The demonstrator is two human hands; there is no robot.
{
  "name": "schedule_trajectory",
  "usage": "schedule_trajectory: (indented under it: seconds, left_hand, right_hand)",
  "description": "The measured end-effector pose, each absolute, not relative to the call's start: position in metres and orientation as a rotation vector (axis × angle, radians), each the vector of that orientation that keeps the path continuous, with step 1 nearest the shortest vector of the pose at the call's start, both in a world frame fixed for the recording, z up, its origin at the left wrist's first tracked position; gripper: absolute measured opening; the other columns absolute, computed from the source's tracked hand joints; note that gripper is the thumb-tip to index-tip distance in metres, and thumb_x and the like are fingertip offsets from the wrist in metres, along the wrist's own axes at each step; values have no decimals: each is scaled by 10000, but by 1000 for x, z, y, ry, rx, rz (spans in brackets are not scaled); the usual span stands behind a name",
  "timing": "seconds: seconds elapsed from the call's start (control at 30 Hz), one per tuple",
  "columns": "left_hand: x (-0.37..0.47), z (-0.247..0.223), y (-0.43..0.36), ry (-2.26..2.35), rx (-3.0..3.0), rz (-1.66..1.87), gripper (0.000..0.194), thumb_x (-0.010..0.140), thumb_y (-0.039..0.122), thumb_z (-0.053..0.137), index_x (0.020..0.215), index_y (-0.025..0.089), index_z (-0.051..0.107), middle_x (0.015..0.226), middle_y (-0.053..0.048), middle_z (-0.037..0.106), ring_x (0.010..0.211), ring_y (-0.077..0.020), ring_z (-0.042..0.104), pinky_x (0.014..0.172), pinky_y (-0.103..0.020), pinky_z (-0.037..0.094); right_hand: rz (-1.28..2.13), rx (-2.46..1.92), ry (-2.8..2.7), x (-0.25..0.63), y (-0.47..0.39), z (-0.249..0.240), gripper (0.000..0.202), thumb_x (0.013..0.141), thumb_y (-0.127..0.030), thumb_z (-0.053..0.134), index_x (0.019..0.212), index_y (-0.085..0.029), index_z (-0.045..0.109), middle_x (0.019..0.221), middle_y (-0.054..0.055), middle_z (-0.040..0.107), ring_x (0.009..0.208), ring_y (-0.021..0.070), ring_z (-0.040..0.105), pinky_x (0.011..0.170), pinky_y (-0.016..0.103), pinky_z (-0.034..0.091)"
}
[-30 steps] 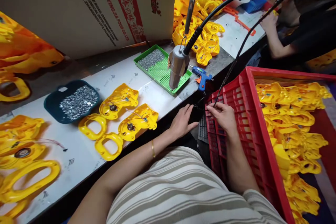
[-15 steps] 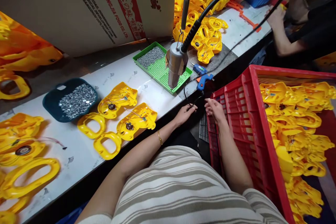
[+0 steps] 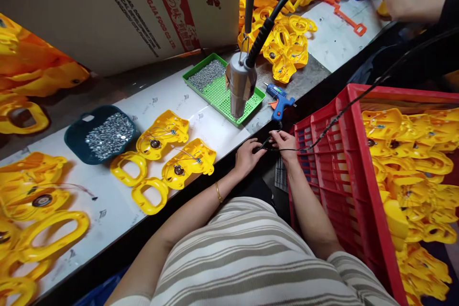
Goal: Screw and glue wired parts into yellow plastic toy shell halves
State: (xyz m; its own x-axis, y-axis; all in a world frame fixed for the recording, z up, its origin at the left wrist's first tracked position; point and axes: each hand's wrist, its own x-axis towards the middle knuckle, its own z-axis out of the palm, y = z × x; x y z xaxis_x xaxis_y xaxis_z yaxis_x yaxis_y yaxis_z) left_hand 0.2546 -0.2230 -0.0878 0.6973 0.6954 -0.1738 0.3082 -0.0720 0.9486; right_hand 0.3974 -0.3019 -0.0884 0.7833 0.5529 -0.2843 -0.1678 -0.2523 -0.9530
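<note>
Pinching the black cord (image 3: 380, 78) at the centre of the frame with the left hand (image 3: 247, 157), as half a second ago; now bringing the right hand (image 3: 285, 143) closer beside it, fingertips at the strand, too dark to tell whether pinched. Slung now over the red crate (image 3: 367, 167) at right, no longer trailing behind the blue glue gun (image 3: 278, 103).

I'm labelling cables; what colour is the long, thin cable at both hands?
The long, thin cable is black, clearest in head view.
</note>
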Motion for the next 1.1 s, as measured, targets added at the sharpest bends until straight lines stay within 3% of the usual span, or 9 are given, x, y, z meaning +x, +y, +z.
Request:
schedule_trajectory:
  seconds: [0.13, 0.33, 0.43, 0.53, 0.63, 0.73, 0.87, 0.97, 1.1]
  left_hand:
    - [248, -83, -229, 798, 1669, 393, 103, 837, 267, 654, 859, 194, 724, 865, -45, 649, 825, -174, 581, 763, -275, 433]
    - [248, -77, -238, 810, 1481, 366, 215, 882, 313, 587, 1062, 209, 643, 643, 43, 552, 562, -103, 486, 583, -218, 400]
    - [248, -76, -240, 778, 1365, 347, 201, 834, 331, 652, 982, 199, 688, 731, 9, 616, 652, -118, 563, 603, -215, 442]
    - [243, -76, -239, 785, 1244, 351, 162, 855, 302, 629, 938, 195, 719, 1022, -53, 680, 929, -170, 637, 724, -232, 501]
    - [234, -81, -236, 833, 1083, 329, 206, 924, 291, 548, 1041, 180, 675, 1147, -82, 672, 1043, -170, 653, 832, -245, 524]
    - [231, -90, -230, 879, 915, 232, 288, 977, 339, 471, 1173, 162, 585, 1039, -103, 710, 809, -128, 711, 708, -230, 559]
    - [239, -100, -223, 895, 798, 66, 313, 901, 414, 621, 1014, 122, 631, 771, -71, 710, 490, -74, 618, 450, -156, 471]
    - [250, -100, -221, 860, 803, 10, 295, 839, 397, 709, 901, 113, 659, 673, -33, 669, 434, -53, 568, 391, -133, 422]
    - [259, -92, -220, 814, 879, 61, 295, 810, 392, 736, 926, 128, 673, 676, 3, 642, 446, -38, 555, 384, -119, 400]
  right_hand:
    - [619, -1693, -258, 395, -302, -91, 438, 699, -580, 706, 844, -168, 685, 794, 25, 702, 619, 117, 677, 516, 187, 516]
    - [560, -1676, -213, 390, -299, -91, 489, 717, -646, 660, 837, -176, 603, 823, 56, 727, 557, 126, 676, 499, 215, 551]
    - [527, -1680, -203, 392, -299, -90, 485, 730, -654, 644, 819, -182, 573, 794, 57, 723, 554, 137, 679, 478, 214, 542]
    - [476, -1684, -187, 400, -303, -90, 474, 764, -651, 599, 840, -185, 556, 784, 43, 707, 559, 125, 677, 488, 205, 538]
    - [442, -1690, -188, 412, -310, -92, 465, 756, -634, 609, 848, -181, 565, 762, 22, 683, 556, 103, 657, 495, 190, 526]
    - [438, -1699, -182, 420, -315, -95, 455, 722, -610, 650, 840, -176, 576, 745, 10, 671, 535, 84, 619, 481, 177, 506]
    - [455, -1703, -157, 423, -316, -100, 455, 747, -610, 611, 893, -180, 571, 765, 19, 674, 566, 91, 625, 470, 167, 481]
    - [500, -1694, -162, 421, -318, -99, 471, 774, -609, 578, 958, -176, 589, 830, 44, 691, 629, 103, 652, 511, 175, 500]
    - [656, -1663, -218, 411, -327, -99, 501, 745, -594, 627, 1039, -188, 622, 948, 68, 711, 768, 136, 692, 581, 201, 545]
